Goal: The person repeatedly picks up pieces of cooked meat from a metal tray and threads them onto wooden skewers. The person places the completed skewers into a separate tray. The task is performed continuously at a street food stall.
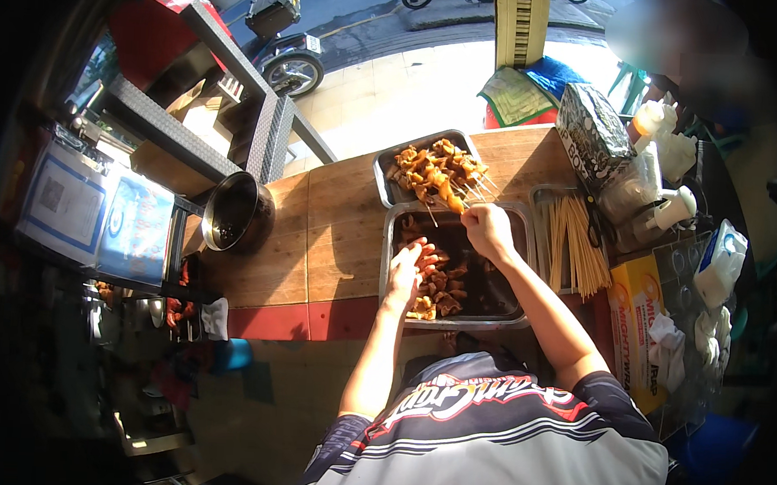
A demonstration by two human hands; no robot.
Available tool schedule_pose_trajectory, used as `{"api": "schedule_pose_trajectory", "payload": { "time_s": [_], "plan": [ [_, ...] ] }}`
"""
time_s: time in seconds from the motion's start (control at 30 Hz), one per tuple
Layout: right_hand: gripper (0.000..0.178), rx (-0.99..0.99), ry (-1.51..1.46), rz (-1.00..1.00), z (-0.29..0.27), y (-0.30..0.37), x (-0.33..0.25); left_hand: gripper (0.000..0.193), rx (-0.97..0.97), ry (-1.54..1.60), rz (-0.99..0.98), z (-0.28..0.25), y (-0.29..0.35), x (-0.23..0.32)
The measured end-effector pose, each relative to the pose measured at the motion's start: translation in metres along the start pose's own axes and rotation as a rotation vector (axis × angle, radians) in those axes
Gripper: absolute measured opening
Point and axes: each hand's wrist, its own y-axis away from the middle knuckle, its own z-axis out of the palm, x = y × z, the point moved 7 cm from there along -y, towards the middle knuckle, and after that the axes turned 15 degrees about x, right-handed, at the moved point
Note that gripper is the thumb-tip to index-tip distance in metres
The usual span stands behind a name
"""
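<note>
Clock centred on near tray (476, 324). Loose meat (443, 288) lies in its left part, toward 8; skewered meat (439, 167) piled in back tray (393, 192), 11 o'clock; bare sticks (570, 243), 3 o'clock. Right hand (489, 232) fisted, apparently round skewer (450, 198), meat-laden end toward 11. Left hand (408, 274), 9 o'clock, fingers half curled over loose meat; cannot tell whether piece pinched. Step, as judged: filling skewers or laying one on pile. Next move calls for steady right grip. Hidden: stick inside fist, meat beneath left palm.
</note>
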Motion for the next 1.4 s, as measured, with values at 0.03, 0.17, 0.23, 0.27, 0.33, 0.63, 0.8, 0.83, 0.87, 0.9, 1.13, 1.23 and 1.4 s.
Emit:
{"api": "schedule_pose_trajectory", "payload": {
  "time_s": [0.03, 0.17, 0.23, 0.27, 0.33, 0.63, 0.8, 0.83, 0.87, 0.9, 1.13, 1.23, 1.4],
  "plan": [
    [0.009, 0.039, 0.030, -0.019, 0.014, -0.017, -0.002, 0.031, 0.000, -0.049, 0.035, -0.002, 0.003, 0.000],
    [0.009, -0.018, 0.122, 0.004, 0.038, -0.053, 0.009, 0.027, 0.049, -0.138, 0.106, -0.010, 0.005, 0.002],
    [0.015, 0.065, 0.153, -0.064, 0.015, -0.050, 0.018, 0.024, 0.072, -0.198, 0.128, -0.017, 0.003, 0.003],
    [0.017, 0.148, 0.119, -0.082, -0.003, -0.042, 0.026, 0.024, 0.088, -0.177, 0.099, -0.019, -0.001, 0.002],
    [0.016, 0.287, 0.210, -0.064, -0.049, -0.022, 0.056, 0.023, 0.096, -0.274, 0.194, -0.025, -0.005, 0.009],
    [0.034, 0.060, 0.930, 0.144, -0.161, 0.055, 0.190, 0.022, 0.057, -0.613, 0.546, 0.012, -0.032, 0.019],
    [0.026, 0.101, 0.946, 0.174, -0.165, 0.052, 0.186, 0.018, -0.096, -0.815, 0.706, 0.038, -0.020, 0.018],
    [0.021, 0.115, 0.947, 0.197, -0.166, 0.051, 0.183, 0.018, -0.137, -0.871, 0.721, 0.041, -0.017, 0.015],
    [0.017, 0.124, 0.950, 0.222, -0.167, 0.051, 0.181, 0.017, -0.153, -0.994, 0.777, 0.044, -0.013, 0.012],
    [0.015, 0.169, 0.948, 0.201, -0.171, 0.051, 0.174, 0.017, -0.172, -1.114, 0.838, 0.047, -0.010, 0.007],
    [0.007, 0.429, 0.801, -0.019, -0.197, 0.057, 0.128, 0.019, -0.230, -1.705, 1.156, 0.068, -0.010, -0.065],
    [0.005, 0.400, 0.564, 0.050, -0.202, 0.074, 0.110, 0.016, -0.237, -1.614, 1.241, 0.077, -0.013, -0.073],
    [0.010, 0.238, 0.204, 0.070, -0.182, 0.105, 0.070, 0.018, -0.145, -1.140, 0.956, 0.076, -0.021, -0.051]
  ]
}}
